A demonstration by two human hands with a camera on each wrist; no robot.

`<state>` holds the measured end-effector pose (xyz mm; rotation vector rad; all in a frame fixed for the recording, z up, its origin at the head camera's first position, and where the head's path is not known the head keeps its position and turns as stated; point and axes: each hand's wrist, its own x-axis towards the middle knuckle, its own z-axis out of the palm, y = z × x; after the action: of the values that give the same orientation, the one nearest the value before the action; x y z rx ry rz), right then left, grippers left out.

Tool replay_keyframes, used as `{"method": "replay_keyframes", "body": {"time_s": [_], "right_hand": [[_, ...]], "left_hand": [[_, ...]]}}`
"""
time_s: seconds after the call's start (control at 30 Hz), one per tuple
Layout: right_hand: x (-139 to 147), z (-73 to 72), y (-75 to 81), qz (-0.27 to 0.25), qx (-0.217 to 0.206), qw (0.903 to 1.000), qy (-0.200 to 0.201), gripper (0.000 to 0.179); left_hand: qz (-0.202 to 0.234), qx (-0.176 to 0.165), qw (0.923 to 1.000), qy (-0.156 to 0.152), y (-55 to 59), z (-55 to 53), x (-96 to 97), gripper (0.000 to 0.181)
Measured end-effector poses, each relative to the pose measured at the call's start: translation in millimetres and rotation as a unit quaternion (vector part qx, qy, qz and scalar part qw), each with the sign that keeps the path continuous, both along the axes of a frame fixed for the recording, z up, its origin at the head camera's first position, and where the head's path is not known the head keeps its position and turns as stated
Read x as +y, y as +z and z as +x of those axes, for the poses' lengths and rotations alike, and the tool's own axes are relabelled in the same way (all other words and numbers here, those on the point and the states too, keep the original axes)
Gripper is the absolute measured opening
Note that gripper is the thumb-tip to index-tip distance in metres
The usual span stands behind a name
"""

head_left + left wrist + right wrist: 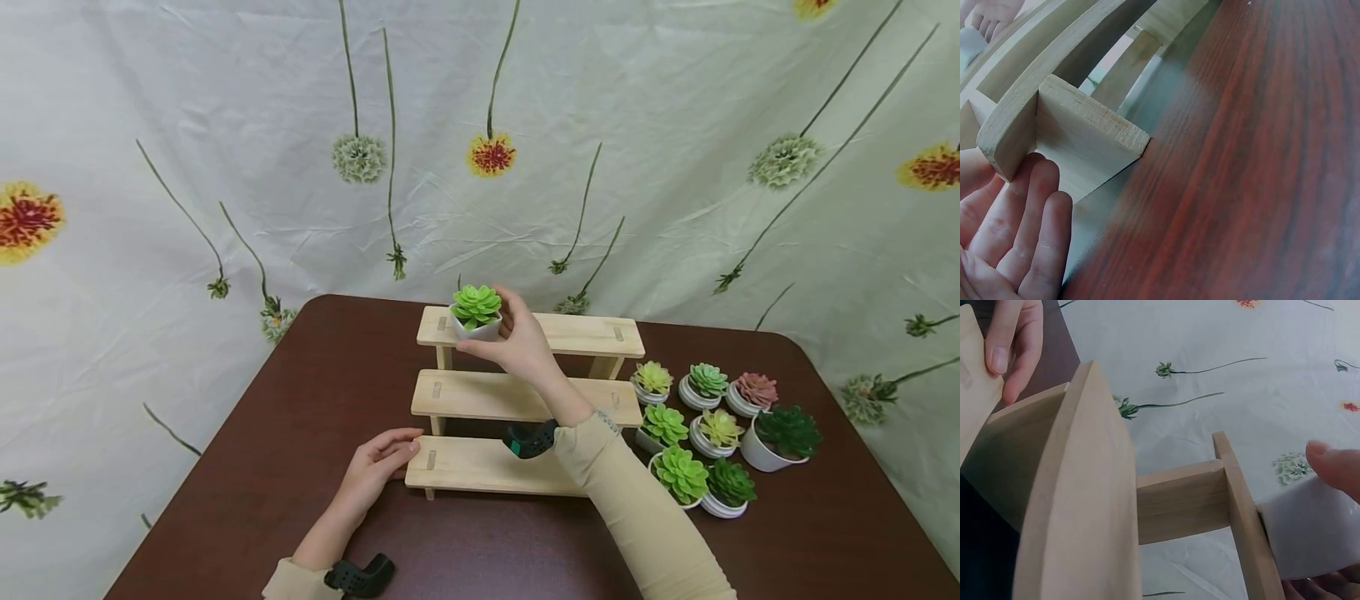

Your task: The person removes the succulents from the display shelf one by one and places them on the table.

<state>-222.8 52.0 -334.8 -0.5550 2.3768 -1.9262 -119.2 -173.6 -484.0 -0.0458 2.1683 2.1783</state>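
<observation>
On the left part of the top tier of a three-tier wooden display stand [487, 396], my right hand [522, 340] grips a bright green succulent in a white square pot [477, 312]. In the right wrist view the white pot [1310, 531] is against the top board, with the thumb on one side and fingers beneath. My left hand [373, 468] holds the left end of the lowest board; in the left wrist view its fingers [1029, 212] bend round the board's end [1007, 140], beside the wooden leg.
To the right of the stand, several potted succulents [708, 429] in green, yellow and red stand close together on the dark brown table [300, 400]. Behind the table hangs a white cloth [300, 100] printed with flowers. Each wrist wears a black band [360, 577].
</observation>
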Motion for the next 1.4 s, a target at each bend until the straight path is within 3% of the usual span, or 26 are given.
{"method": "replay_keyframes", "body": {"time_s": [0.5, 0.87, 1.4], "right_hand": [[9, 3.4, 3.3, 0.005, 0.009, 0.9989, -0.046, 0.086], [39, 9.2, 18.1, -0.009, 0.033, 0.9974, -0.064, 0.082], [98, 18.9, 30.4, -0.005, 0.036, 0.9917, -0.123, 0.083]], "left_hand": [[-0.004, -0.001, 1.0000, -0.002, 0.2, 0.5, 0.8, 0.037], [-0.013, 0.001, 0.9999, 0.000, 0.3, 1.2, 0.2, 0.037], [-0.011, 0.004, 0.9999, -0.001, -0.8, 0.4, 0.1, 0.037]]}}
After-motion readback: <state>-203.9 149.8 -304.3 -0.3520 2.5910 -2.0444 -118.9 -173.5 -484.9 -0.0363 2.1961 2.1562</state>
